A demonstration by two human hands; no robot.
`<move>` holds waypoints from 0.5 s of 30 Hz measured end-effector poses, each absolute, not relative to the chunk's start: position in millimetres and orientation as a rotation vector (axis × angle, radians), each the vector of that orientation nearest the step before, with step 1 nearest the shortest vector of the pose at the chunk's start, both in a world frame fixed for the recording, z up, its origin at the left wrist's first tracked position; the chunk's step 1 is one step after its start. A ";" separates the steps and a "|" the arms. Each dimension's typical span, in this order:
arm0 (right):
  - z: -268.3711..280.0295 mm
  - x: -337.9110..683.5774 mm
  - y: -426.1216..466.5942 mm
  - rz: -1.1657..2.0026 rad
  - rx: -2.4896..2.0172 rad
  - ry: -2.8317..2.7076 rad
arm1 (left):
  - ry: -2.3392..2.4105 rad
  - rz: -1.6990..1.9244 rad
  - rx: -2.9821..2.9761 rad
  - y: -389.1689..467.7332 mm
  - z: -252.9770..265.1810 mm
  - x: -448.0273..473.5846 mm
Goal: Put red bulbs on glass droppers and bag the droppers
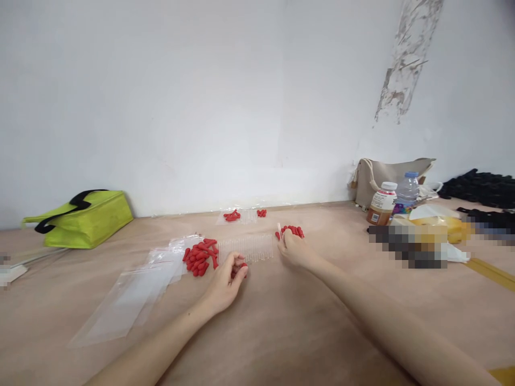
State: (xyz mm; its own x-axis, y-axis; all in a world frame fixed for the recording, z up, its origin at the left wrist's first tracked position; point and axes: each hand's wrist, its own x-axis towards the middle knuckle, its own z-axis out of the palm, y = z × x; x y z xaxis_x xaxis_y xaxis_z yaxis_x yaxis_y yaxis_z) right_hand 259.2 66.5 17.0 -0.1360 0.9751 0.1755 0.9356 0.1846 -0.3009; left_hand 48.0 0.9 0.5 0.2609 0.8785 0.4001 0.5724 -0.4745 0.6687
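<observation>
My left hand (228, 279) is curled round red rubber bulbs (244, 266), partly hidden by the fingers. My right hand (296, 249) pinches a thin clear dropper tube (279, 230), its upper end pointing away from me. A small group of red bulbs (298, 231) lies just behind that hand. Between the two hands a row of clear tubes (249, 247) is laid side by side on the brown table covering. Left of my left hand sits a larger pile of red bulbs (199, 258).
Clear zip bags (132, 292) overlap at the left. Another bag with red bulbs (232, 215) lies near the wall. A lime-green bag (92, 222) stands far left. To the right are a drink bottle (382, 205), a water bottle (408, 190) and a grey bag (370, 174).
</observation>
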 end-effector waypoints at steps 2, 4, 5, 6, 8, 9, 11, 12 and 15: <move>8.1 273.1 52.8 0.196 -1.564 -2.186 | 1.199 1.068 2.035 1.2 -7.1 51.6; -0.8 283.8 39.6 0.230 -1.341 -2.214 | 1.139 1.030 1.917 2.3 -11.6 53.5; -4.5 287.2 33.6 0.242 -1.264 -2.219 | 1.127 1.023 1.869 2.8 -12.9 54.1; -7.3 289.0 28.2 0.255 -1.200 -2.224 | 1.120 1.027 1.837 3.0 -13.8 54.5; -10.8 288.3 19.3 0.277 -1.104 -2.247 | 1.101 1.054 1.811 2.6 -14.8 55.2; -11.8 286.3 15.9 0.284 -1.069 -2.266 | 1.088 1.064 1.805 2.1 -15.2 55.4; -12.9 280.9 10.6 0.277 -1.026 -2.308 | 1.051 1.074 1.771 0.9 -15.8 56.1; -13.4 278.1 8.5 0.257 -1.012 -2.327 | 1.033 1.077 1.746 0.3 -16.0 56.5; -14.7 272.4 3.4 0.180 -0.978 -2.362 | 1.027 1.091 1.692 -0.7 -16.1 57.9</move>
State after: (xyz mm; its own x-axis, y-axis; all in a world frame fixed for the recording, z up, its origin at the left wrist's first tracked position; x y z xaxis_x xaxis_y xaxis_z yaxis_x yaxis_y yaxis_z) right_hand 272.4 3.4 -14.7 -0.5696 0.6845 0.4550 0.6077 0.7235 -0.3276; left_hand 57.9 -0.7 -16.1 0.2807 0.9291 0.2408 0.1838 -0.2983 0.9366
